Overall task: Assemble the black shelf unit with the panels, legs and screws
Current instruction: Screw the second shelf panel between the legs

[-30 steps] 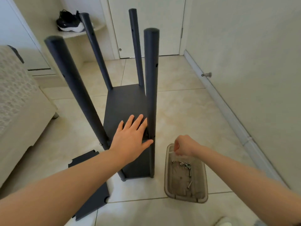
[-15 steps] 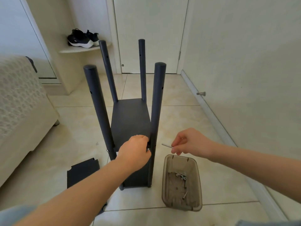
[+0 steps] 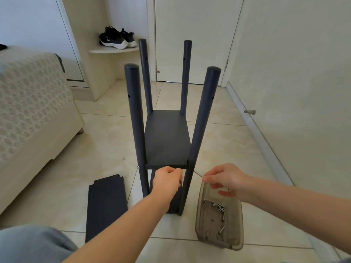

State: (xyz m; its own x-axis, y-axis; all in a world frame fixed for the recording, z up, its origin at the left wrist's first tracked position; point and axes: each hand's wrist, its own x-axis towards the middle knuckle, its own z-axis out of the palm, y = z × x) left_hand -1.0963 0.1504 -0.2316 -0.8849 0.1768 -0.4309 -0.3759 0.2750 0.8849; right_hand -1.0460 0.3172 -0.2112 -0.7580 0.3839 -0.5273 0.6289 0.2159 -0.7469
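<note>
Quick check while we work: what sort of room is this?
Most likely a home bedroom or hallway: a covered bed or sofa on the left, sneakers on a corner shelf, a closed door, and a tiled floor.

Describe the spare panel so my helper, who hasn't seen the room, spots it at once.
Start at the black shelf unit standing mid-floor, its four legs pointing up. Just left of it, toward the cream padded furniture, a black panel lies flat on the tiles. Unlike anything on the unit, it is unattached and shows notched corners.
</note>
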